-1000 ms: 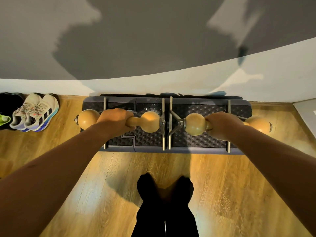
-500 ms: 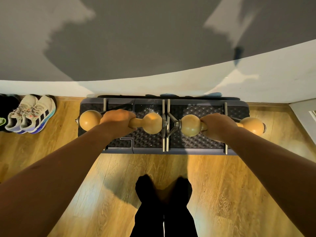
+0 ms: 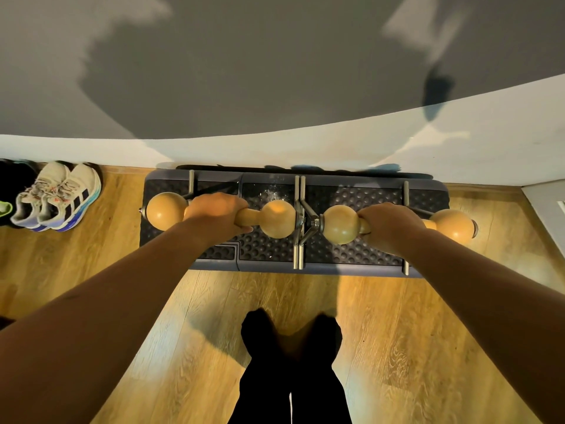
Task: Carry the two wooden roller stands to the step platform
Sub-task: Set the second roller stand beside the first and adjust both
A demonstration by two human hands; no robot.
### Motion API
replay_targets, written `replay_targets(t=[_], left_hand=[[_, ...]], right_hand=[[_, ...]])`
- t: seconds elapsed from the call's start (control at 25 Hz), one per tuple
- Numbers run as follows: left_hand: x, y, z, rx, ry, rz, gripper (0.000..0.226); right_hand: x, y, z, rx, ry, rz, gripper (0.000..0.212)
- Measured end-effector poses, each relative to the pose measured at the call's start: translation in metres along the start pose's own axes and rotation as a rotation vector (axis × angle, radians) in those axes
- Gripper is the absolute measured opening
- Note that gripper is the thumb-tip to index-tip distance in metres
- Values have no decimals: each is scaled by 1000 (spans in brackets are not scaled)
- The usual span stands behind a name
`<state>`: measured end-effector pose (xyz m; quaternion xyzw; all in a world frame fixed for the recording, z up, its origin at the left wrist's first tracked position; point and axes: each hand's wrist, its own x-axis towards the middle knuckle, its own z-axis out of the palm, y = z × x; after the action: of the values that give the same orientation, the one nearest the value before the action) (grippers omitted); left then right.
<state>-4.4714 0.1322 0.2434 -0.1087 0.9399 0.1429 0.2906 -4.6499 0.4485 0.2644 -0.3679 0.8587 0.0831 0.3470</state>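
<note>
Two wooden roller stands sit side by side over the dark studded step platform (image 3: 351,249), which lies against the wall. The left roller stand (image 3: 276,218) has two round wooden balls on a metal frame; my left hand (image 3: 215,215) is wrapped around its narrow middle. The right roller stand (image 3: 337,224) is the same shape, and my right hand (image 3: 389,226) grips its middle. Their metal feet run across the platform's top, and the inner frames nearly touch at the centre. I cannot tell whether the feet rest on the platform.
A pair of pale sneakers (image 3: 56,195) stands on the wooden floor to the left of the platform, with a dark shoe beside them. The grey and white wall runs right behind the platform. My dark-clothed legs (image 3: 290,371) are on the floor in front.
The two roller stands have closed in toward each other over the platform, so the gap between their inner frames is smaller. Both hands keep their grip.
</note>
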Motion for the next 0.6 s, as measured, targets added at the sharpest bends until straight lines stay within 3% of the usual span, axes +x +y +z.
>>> replay_targets(t=[0.28,0.48,0.6], left_hand=[[-3,6,-10,36,-52,14,24],[-2,10,-7,43,12,-33,28],[-2,7,1,88,60,-1,34]], right_hand=[[-3,-6,-5,-8,-6,28,19],[1,-5,-2,-37,14,48,23],[1,-4,6,-57,68,37,44]])
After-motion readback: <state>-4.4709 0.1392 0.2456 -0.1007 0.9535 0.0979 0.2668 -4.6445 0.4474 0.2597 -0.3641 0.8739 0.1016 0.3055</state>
